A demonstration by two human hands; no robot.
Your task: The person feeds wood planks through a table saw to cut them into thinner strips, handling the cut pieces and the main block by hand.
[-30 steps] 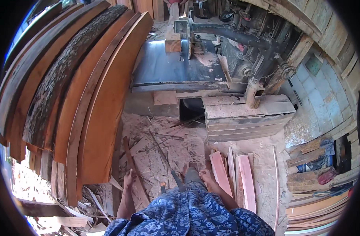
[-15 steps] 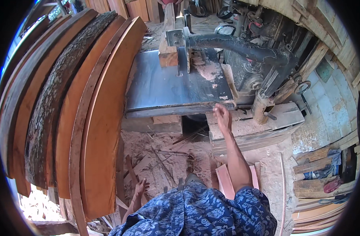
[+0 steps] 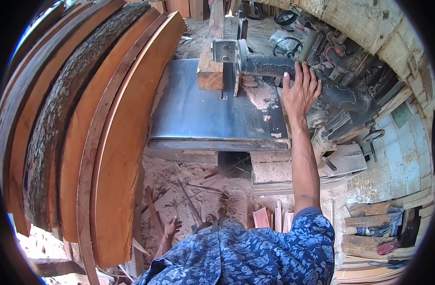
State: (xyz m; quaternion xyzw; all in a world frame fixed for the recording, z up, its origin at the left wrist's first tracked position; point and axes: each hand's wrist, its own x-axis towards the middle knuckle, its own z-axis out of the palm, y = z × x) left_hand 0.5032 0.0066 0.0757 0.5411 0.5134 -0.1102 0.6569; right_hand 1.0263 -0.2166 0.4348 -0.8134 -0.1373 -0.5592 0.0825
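Observation:
My right hand (image 3: 302,88) reaches up with its fingers apart at the thick dark curved metal pipe (image 3: 265,64) of the machine, touching it or just over it. A squared wooden block (image 3: 209,78) stands on the metal worktable (image 3: 179,114), beside the upright blade guide and its grey bracket (image 3: 224,51). My left hand (image 3: 172,227) hangs low at the lower middle, fingers apart and holding nothing, near loose offcuts on the dusty floor.
Large planks (image 3: 117,171), one edged with bark, lean along the left. Machine parts and handwheels (image 3: 288,43) crowd the back right. A board-faced box (image 3: 269,173) sits below the table, pink boards (image 3: 261,218) lie on the floor, and stacked wood (image 3: 369,244) is at the lower right.
My right hand has risen from low beside my body, past the table's front edge, up to the pipe. My view is closer to the table. My left hand still hangs low.

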